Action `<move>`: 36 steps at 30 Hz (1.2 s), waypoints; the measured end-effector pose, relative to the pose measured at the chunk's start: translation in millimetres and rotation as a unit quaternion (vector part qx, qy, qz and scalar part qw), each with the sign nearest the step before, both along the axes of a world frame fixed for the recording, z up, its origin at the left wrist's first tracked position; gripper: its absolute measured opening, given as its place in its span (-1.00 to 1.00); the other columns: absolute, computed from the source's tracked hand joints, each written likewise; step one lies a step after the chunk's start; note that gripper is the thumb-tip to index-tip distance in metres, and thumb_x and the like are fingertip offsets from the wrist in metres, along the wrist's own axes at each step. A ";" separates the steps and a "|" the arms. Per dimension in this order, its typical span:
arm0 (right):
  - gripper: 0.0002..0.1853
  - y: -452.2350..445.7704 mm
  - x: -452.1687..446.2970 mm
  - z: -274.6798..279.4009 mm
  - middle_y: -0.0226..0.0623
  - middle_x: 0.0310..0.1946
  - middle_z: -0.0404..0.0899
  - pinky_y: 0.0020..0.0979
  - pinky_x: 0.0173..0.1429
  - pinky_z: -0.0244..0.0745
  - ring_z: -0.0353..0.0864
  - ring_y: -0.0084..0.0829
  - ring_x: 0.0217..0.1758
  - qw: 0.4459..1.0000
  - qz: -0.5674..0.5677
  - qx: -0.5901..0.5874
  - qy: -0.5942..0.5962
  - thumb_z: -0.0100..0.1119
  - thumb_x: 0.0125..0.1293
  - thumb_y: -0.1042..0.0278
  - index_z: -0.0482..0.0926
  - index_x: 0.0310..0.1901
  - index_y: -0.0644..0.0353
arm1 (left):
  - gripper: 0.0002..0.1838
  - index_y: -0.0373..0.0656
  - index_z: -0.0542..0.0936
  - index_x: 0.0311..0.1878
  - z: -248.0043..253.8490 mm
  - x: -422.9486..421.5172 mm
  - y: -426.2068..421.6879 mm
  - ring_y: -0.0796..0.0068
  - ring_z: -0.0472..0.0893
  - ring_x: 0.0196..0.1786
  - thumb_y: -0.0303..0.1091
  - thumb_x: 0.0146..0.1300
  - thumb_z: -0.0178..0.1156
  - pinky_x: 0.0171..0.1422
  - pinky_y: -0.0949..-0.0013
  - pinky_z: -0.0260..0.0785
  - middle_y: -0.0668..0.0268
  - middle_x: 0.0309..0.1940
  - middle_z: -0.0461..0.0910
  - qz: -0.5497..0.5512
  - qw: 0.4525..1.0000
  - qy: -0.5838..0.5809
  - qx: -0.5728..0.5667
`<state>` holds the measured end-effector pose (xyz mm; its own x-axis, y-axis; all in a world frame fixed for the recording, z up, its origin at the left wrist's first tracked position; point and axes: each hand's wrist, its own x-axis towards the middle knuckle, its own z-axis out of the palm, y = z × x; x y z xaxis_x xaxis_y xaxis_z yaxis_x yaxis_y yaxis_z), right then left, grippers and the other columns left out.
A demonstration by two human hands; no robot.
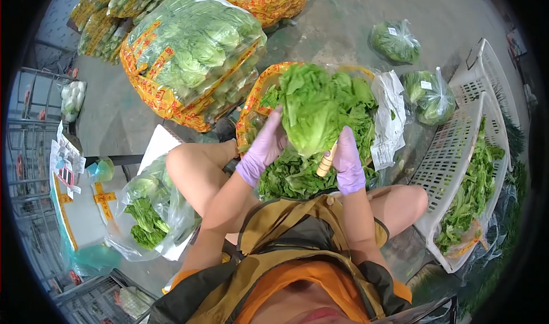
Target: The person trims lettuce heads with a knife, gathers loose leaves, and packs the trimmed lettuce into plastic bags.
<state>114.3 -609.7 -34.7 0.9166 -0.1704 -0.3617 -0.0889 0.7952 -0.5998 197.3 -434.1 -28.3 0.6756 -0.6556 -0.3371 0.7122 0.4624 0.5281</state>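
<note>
My left hand (pixel 267 147), in a thin purple glove, grips a head of green leafy lettuce (pixel 311 110) by its left side, with the base towards me. My right hand (pixel 349 163), gloved alike, is closed around a tool with a pale wooden handle (pixel 326 159). The working end of this tool is hidden, so its kind cannot be told. The right fingers are close to the base of the lettuce. Below both hands, more loose lettuce (pixel 294 178) lies in an open plastic bag with orange printing (pixel 246 118), between my legs.
A big wrapped bag of lettuce (pixel 197 50) stands at the upper left. Two small bagged greens (pixel 396 41) lie on the floor at the right. White crates (pixel 452 152) hold loose leaves. At my left is a clear bag (pixel 180 210) with greens, beside a white foam box (pixel 86 210).
</note>
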 end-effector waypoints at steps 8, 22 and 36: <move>-0.74 26.1 0.3 15.5 -0.45 -0.48 0.43 -0.66 -0.50 0.20 0.29 -0.70 -0.57 0.930 -0.207 -0.290 0.093 0.24 0.13 0.40 0.52 -0.15 0.29 | -0.36 0.06 0.03 0.30 4.8 -18.5 -19.1 0.29 0.36 0.20 -0.39 0.23 0.11 0.12 0.10 0.41 0.27 0.18 0.27 0.129 0.987 0.062 -0.068; -0.66 33.7 -13.9 34.1 -0.48 -0.52 0.42 -0.68 -0.49 0.20 0.27 -0.75 -0.57 0.950 -0.117 -0.286 0.050 0.24 -0.06 0.66 0.43 -0.19 0.34 | -0.37 0.06 0.07 0.27 16.4 -18.2 -14.7 0.26 0.38 0.17 -0.35 0.19 0.16 0.13 0.05 0.38 0.26 0.16 0.30 0.175 0.982 0.000 -0.066; -0.62 9.8 -56.4 56.4 -0.22 -0.04 0.40 -0.50 -0.29 0.37 0.45 -0.47 -0.26 0.763 0.054 -0.572 -0.298 0.20 0.04 0.43 0.46 -0.05 0.25 | -0.51 -0.16 0.25 0.20 6.0 -5.7 -0.1 0.17 0.33 0.22 -0.22 0.24 0.07 0.29 0.00 0.21 0.17 0.20 0.29 0.183 0.955 0.126 -0.199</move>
